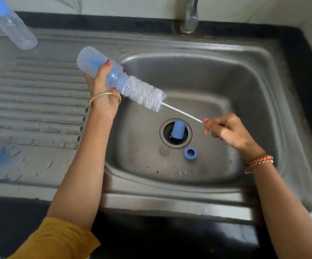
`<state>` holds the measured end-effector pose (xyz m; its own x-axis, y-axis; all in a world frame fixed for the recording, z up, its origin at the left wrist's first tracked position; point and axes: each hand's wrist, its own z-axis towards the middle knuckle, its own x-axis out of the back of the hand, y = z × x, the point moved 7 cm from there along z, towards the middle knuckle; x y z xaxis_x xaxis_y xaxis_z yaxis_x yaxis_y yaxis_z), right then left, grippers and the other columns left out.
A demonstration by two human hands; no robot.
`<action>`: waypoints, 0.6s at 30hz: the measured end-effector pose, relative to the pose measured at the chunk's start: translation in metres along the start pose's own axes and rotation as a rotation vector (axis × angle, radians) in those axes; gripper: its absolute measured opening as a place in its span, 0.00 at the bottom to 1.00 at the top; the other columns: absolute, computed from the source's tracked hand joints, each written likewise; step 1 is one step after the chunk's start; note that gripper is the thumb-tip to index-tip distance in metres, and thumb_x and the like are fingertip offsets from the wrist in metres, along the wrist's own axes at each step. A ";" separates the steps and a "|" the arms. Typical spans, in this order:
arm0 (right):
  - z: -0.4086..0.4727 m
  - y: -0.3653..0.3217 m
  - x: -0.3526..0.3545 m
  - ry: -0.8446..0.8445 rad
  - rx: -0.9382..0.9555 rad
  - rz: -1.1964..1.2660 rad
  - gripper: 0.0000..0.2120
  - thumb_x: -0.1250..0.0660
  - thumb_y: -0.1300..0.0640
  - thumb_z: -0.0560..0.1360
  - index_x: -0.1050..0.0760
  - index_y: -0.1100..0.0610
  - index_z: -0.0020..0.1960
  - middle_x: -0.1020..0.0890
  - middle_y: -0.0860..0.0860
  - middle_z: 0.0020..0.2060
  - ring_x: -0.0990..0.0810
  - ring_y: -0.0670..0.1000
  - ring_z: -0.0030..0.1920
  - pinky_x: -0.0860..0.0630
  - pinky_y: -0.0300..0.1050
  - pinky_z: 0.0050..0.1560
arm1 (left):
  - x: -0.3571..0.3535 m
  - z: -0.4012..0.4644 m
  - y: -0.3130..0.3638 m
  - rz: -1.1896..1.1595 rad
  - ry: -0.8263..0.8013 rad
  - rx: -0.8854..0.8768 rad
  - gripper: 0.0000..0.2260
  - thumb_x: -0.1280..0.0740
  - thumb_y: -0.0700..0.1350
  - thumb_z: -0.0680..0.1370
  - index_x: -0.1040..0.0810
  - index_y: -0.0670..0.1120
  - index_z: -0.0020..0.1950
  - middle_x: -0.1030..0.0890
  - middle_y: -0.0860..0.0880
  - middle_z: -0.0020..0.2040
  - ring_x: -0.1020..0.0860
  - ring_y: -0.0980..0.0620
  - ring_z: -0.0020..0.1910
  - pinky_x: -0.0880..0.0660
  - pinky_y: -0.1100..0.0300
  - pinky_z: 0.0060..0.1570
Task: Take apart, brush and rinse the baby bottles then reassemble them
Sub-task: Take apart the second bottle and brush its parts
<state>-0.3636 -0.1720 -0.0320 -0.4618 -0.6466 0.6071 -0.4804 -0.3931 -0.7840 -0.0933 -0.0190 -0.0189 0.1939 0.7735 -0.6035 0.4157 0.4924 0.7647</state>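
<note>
Here, left hand grip clamped on bottle, right hand pinching brush wire.

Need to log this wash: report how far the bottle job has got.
Done: one bottle is apart; its blue cap and ring lie in the sink. In hand: left hand grips that bottle, right hand pinches the brush wire. Left: rinsing, reassembly, and the second bottle on the drainboard.

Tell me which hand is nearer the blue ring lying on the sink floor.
Right. The right hand, pinching the brush wire, sits just above and to the right of the blue ring. The left hand, gripping the bottle, is farther off, over the basin's upper-left rim.
</note>
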 end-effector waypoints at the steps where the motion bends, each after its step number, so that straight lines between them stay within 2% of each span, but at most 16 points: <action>1: 0.000 0.003 0.001 -0.009 -0.022 0.050 0.15 0.33 0.53 0.75 0.22 0.51 0.30 0.31 0.54 0.21 0.35 0.43 0.23 0.36 0.41 0.31 | -0.003 -0.003 -0.001 0.016 -0.021 0.008 0.48 0.24 0.46 0.57 0.40 0.37 0.72 0.28 0.39 0.55 0.22 0.46 0.46 0.22 0.56 0.41; 3: 0.002 0.007 0.009 0.046 -0.023 0.044 0.10 0.29 0.49 0.71 0.22 0.50 0.33 0.29 0.53 0.21 0.34 0.44 0.25 0.34 0.44 0.33 | -0.007 -0.004 -0.003 0.003 -0.039 0.009 0.47 0.24 0.47 0.57 0.40 0.38 0.72 0.28 0.39 0.55 0.20 0.47 0.42 0.22 0.56 0.39; 4: 0.002 0.007 0.012 0.083 -0.029 0.003 0.08 0.27 0.49 0.69 0.23 0.50 0.35 0.28 0.48 0.21 0.33 0.44 0.25 0.33 0.43 0.33 | -0.007 -0.004 -0.003 -0.006 -0.044 0.006 0.47 0.25 0.47 0.57 0.40 0.38 0.72 0.27 0.40 0.54 0.19 0.48 0.41 0.22 0.56 0.39; 6: 0.002 0.003 0.020 0.225 -0.025 -0.142 0.08 0.26 0.52 0.68 0.23 0.52 0.37 0.24 0.45 0.24 0.27 0.45 0.27 0.32 0.41 0.34 | -0.006 -0.004 -0.004 0.013 -0.045 0.004 0.41 0.26 0.47 0.61 0.38 0.41 0.71 0.27 0.43 0.55 0.20 0.49 0.44 0.22 0.56 0.39; 8: -0.002 -0.010 0.030 0.423 0.036 -0.266 0.08 0.27 0.53 0.70 0.20 0.58 0.39 0.20 0.51 0.30 0.22 0.53 0.32 0.30 0.42 0.35 | -0.004 -0.004 -0.007 0.075 -0.033 -0.005 0.30 0.30 0.47 0.66 0.36 0.46 0.66 0.26 0.46 0.57 0.21 0.49 0.50 0.21 0.54 0.41; 10: -0.008 -0.021 0.032 0.541 0.137 -0.316 0.09 0.28 0.54 0.70 0.19 0.60 0.38 0.19 0.55 0.31 0.21 0.58 0.32 0.31 0.42 0.33 | -0.005 -0.008 -0.007 0.112 0.004 -0.050 0.27 0.31 0.48 0.67 0.35 0.47 0.64 0.25 0.48 0.57 0.21 0.50 0.51 0.20 0.50 0.44; 11: -0.008 -0.022 0.031 0.520 0.129 -0.320 0.10 0.30 0.53 0.72 0.19 0.59 0.38 0.19 0.55 0.30 0.22 0.58 0.32 0.33 0.41 0.33 | -0.007 -0.012 -0.005 0.101 0.047 -0.082 0.28 0.31 0.48 0.68 0.35 0.47 0.65 0.25 0.48 0.56 0.20 0.51 0.50 0.20 0.50 0.44; 13: -0.002 -0.016 0.024 0.338 0.023 -0.299 0.12 0.33 0.50 0.74 0.19 0.58 0.39 0.20 0.55 0.32 0.23 0.56 0.36 0.34 0.42 0.36 | -0.009 -0.018 -0.004 0.023 0.157 -0.141 0.27 0.30 0.46 0.69 0.33 0.45 0.66 0.23 0.47 0.53 0.20 0.51 0.48 0.21 0.55 0.41; 15: -0.004 -0.007 0.018 0.160 -0.043 -0.177 0.11 0.33 0.49 0.74 0.21 0.54 0.38 0.22 0.52 0.32 0.25 0.52 0.36 0.34 0.42 0.37 | -0.013 -0.026 -0.011 -0.067 0.253 -0.159 0.19 0.31 0.44 0.75 0.31 0.43 0.63 0.22 0.47 0.48 0.19 0.53 0.41 0.23 0.60 0.36; 16: -0.006 -0.002 0.019 0.120 -0.068 -0.081 0.08 0.31 0.49 0.73 0.23 0.52 0.37 0.23 0.50 0.30 0.26 0.48 0.34 0.34 0.41 0.36 | -0.014 -0.029 -0.015 -0.087 0.296 -0.144 0.15 0.33 0.44 0.76 0.29 0.43 0.61 0.22 0.48 0.46 0.19 0.55 0.37 0.24 0.62 0.33; 18: -0.008 0.003 0.031 0.173 -0.062 0.047 0.09 0.27 0.53 0.69 0.26 0.49 0.35 0.23 0.46 0.27 0.27 0.42 0.29 0.31 0.37 0.33 | -0.018 -0.033 -0.022 -0.088 0.319 -0.118 0.13 0.33 0.45 0.76 0.28 0.42 0.59 0.21 0.48 0.44 0.19 0.56 0.33 0.24 0.62 0.33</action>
<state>-0.3851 -0.1880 -0.0146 -0.6034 -0.5392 0.5875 -0.4981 -0.3205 -0.8057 -0.1354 -0.0305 -0.0169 -0.1334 0.8027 -0.5813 0.3089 0.5910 0.7452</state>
